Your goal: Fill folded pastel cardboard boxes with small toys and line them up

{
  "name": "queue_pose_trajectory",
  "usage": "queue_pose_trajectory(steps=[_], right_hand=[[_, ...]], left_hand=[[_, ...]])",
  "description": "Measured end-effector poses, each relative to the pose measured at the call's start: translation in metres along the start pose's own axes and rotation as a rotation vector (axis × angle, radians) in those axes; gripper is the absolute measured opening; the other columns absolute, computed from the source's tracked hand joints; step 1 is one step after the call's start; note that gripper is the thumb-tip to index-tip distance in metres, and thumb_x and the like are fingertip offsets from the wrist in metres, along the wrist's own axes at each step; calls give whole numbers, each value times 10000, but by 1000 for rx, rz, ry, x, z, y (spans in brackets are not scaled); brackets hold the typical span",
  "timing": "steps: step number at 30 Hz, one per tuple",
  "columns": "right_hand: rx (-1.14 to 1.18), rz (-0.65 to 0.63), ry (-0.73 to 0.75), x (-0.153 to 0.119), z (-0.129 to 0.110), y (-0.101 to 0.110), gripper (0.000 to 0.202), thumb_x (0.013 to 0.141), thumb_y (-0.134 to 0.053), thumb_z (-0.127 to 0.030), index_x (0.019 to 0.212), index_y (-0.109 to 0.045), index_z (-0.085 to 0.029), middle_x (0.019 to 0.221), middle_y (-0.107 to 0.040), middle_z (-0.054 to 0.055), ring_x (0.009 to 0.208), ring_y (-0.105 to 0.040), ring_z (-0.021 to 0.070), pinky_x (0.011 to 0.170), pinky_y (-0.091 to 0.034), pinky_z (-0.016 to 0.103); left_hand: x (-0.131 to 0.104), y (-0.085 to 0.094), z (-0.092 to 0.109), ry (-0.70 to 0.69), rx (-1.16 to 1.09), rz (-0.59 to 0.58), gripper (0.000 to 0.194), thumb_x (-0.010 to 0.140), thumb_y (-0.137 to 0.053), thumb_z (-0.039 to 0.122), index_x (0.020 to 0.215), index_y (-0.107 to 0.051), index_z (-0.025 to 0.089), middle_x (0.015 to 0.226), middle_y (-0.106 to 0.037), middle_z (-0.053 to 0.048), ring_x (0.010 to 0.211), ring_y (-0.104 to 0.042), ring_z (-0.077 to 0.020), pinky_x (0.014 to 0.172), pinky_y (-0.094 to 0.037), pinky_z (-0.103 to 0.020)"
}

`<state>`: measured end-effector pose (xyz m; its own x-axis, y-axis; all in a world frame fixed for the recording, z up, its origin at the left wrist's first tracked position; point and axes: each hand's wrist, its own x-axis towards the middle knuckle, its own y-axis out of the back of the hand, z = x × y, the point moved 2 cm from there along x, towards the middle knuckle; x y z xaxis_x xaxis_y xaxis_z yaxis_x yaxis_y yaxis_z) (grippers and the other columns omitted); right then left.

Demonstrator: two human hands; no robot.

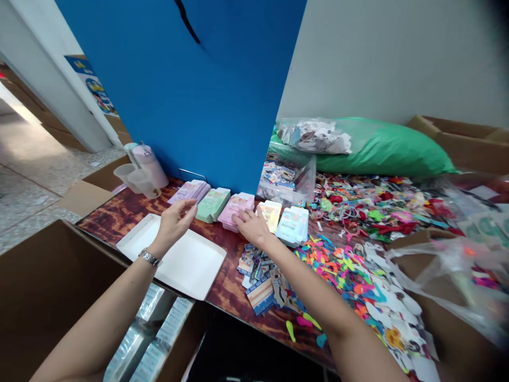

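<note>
A row of card stacks stands along the blue panel: purple [190, 191], green [213, 205], pink [237, 208], yellow [272, 214] and light blue [292, 225]. My right hand [252, 225] rests with spread fingers at the right edge of the pink stack, its fingertips touching it, beside the yellow one. My left hand [175, 223], with a watch at the wrist, hovers over the white tray [191, 265], fingers apart and holding nothing. The tray's visible inside is bare white.
Small printed cards [260, 297] lie near the front edge. Colourful small pieces [338, 265] cover the right side, before a green bag [389, 148]. Pitcher and cups [139, 178] stand at the left. Open cartons [51, 286] flank the table's front left.
</note>
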<state>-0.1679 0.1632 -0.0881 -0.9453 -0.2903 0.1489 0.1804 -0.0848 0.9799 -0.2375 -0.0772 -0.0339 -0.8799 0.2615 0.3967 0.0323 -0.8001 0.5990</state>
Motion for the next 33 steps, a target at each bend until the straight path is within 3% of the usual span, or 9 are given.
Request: queue_pose_trajectory(steps=[10, 18, 22, 27, 31, 33], right_hand=[[70, 12, 5, -13, -3, 23, 396, 1007, -381, -247, 1392, -473, -219, 1466, -443, 144, 1270, -457, 306, 1091, -234, 642], [236, 294, 57, -88, -26, 28, 340, 964, -535, -291, 1296, -589, -246, 1296, -614, 91, 1178, -552, 214, 1164, -203, 500], [292, 341, 62, -127, -36, 31, 279, 945, -569, -234, 1213, -644, -245, 1227, -661, 61, 1135, -580, 181, 1166, -238, 461], [374, 360, 70, -162, -52, 39, 261, 939, -546, -178, 1174, -658, -206, 1185, -682, 71, 1099, -606, 177, 1161, -279, 473], [414, 358, 34, -179, -66, 37, 250, 924, -571, -157, 1149, -668, -208, 1143, -697, 73, 1084, -623, 175, 1155, -297, 476], [421, 364, 18, -183, -72, 34, 248, 924, -568, -151, 1142, -670, -208, 1134, -700, 70, 1071, -630, 179, 1149, -309, 478]], left_hand=[[-9, 8, 27, -12, -75, 9, 367, 845, -595, 486, 1066, -692, 209, 1027, -729, -65, 893, -684, -207, 816, -553, -318], [-4, 17, 22, 29, -135, 93, 336, 823, -626, 440, 1022, -696, 179, 941, -734, -56, 786, -685, -176, 753, -565, -285], [-5, 15, 24, 5, -151, 98, 313, 828, -630, 410, 1022, -692, 172, 932, -729, -46, 767, -675, -154, 731, -558, -268], [14, 7, -3, 6, -56, 120, 390, 884, -566, 401, 1125, -641, 103, 1058, -700, -70, 891, -651, -157, 805, -513, -283], [47, -1, -36, 108, 227, 110, 460, 878, -562, 398, 1214, -583, 85, 1196, -631, -136, 1108, -574, -256, 984, -424, -405], [66, -6, -47, 159, 352, 51, 547, 847, -597, 427, 1273, -540, 88, 1299, -561, -180, 1247, -478, -326, 1070, -336, -463]])
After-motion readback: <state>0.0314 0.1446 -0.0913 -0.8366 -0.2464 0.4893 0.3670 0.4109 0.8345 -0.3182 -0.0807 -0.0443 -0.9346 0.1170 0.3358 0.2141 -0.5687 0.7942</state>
